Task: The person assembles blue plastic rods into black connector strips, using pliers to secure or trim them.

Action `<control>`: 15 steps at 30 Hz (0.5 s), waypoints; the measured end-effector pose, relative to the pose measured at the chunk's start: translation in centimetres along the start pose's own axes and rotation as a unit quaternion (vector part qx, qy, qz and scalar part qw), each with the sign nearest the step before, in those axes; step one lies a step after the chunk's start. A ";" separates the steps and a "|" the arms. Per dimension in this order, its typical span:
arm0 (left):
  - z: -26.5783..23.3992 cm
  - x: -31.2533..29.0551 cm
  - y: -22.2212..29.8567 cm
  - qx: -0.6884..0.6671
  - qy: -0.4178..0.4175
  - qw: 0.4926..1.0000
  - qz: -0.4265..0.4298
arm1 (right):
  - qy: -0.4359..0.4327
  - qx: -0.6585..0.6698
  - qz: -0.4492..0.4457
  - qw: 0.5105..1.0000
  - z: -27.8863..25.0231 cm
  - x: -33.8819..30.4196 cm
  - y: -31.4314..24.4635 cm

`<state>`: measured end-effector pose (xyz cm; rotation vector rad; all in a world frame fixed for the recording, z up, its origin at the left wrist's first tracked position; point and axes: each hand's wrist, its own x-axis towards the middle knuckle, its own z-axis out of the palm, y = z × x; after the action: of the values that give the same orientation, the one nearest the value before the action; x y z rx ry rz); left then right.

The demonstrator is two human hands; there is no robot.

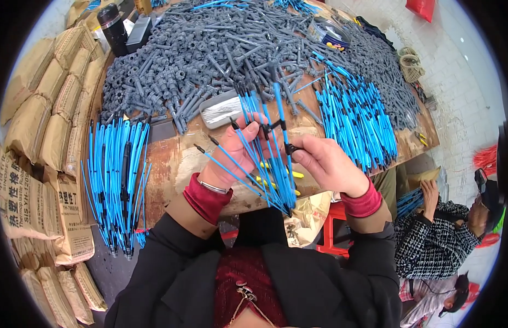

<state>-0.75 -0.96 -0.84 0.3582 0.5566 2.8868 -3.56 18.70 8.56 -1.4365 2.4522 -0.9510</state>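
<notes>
Blue plastic rods (265, 164) with black tips were fanned in a thick bundle gripped by the left hand (237, 150), whose fingers curled closed around them just above the near edge of the surface. One rod of that bundle stood up taller than the rest, and the right hand (325, 164) pinched a small black plastic fitting (290, 148) against it between thumb and fingers, otherwise closed. Yellow-handled pliers (281, 174) lay on the surface under the bundle, mostly hidden.

A worn brown wooden surface (172, 164) carried everything. Beyond the hands a flat grey tray (221, 109) lay at the foot of a large heap of dull grey moulded plastic parts (210, 49), stemmed and knobbly. A second sheaf of blue rods (355, 123) lay to the right, and a third (117, 180) hung over the left edge. A dark cylindrical flask (112, 27) stood at the far left corner.

Brown paper sacks (40, 126) were stacked along the left. On the right, over a pale tiled floor (462, 82), another person in a black-and-white checked jacket (434, 240) sat low.
</notes>
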 end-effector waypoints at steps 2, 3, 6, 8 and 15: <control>0.0 -0.2 0.0 0.022 -0.047 0.999 0.001 | -0.012 0.076 0.035 0.996 0.2 -0.3 -0.6; 0.1 -0.3 0.0 0.019 -0.040 0.999 -0.010 | -0.025 0.153 0.067 0.986 0.2 -0.3 -0.8; 0.1 -0.6 0.1 0.014 -0.018 0.999 -0.029 | -0.005 0.196 0.074 0.978 0.8 -0.2 -0.2; -0.3 -0.1 -0.3 -0.003 -0.056 0.998 -0.017 | 0.067 0.128 0.027 0.989 1.6 -0.3 0.3; 1.8 -0.2 -0.5 -0.016 0.013 0.999 -0.027 | 0.089 0.042 0.092 0.991 1.3 -1.2 -0.4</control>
<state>0.03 0.08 0.55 0.2978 0.5164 2.8489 -2.09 18.97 7.58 -1.1215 2.5769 -1.1701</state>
